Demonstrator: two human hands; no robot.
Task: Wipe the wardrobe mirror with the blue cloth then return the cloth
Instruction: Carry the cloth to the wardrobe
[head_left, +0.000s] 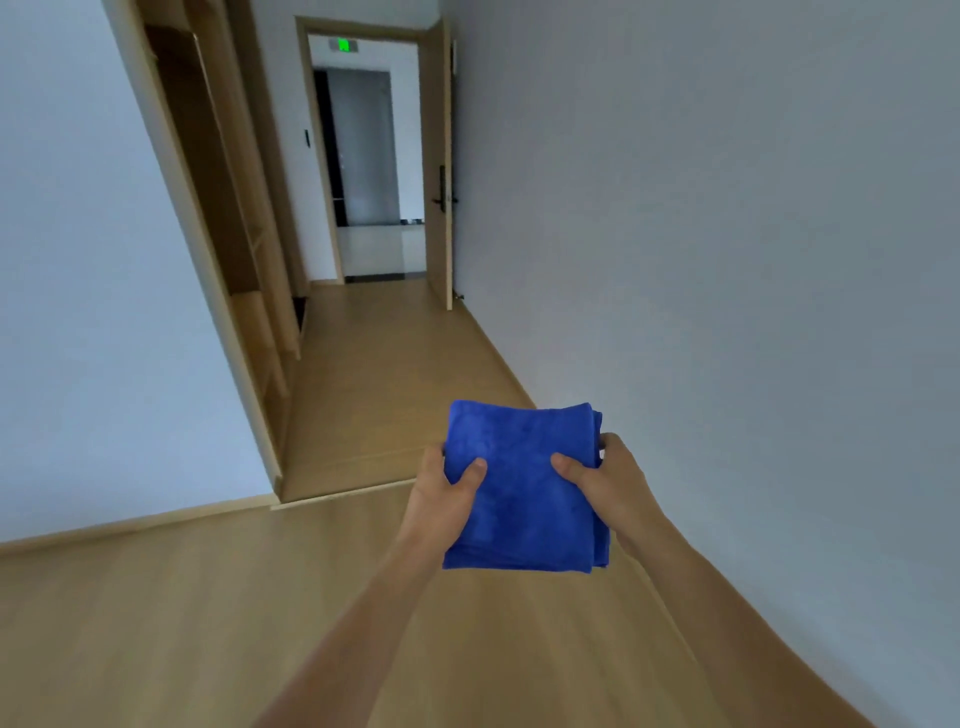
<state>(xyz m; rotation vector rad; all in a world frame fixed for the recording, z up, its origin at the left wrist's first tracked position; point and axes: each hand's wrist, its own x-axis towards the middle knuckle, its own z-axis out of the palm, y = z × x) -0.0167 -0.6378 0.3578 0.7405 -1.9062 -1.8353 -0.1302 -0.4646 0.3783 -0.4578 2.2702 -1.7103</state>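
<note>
Both hands pinch one folded blue cloth (522, 483): left hand (447, 493) at its left edge, right hand (605, 483) at its right edge, thumbs on top.

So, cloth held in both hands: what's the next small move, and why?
Probably step forward toward the wardrobe on the left: the left hand and right hand grip the folded cloth, and it stands ahead, out of reach.

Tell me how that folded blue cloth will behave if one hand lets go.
Probably floppy: the blue cloth is folded in soft layers. Likely light: the left hand and right hand hold it by pinches at its sides.
</note>
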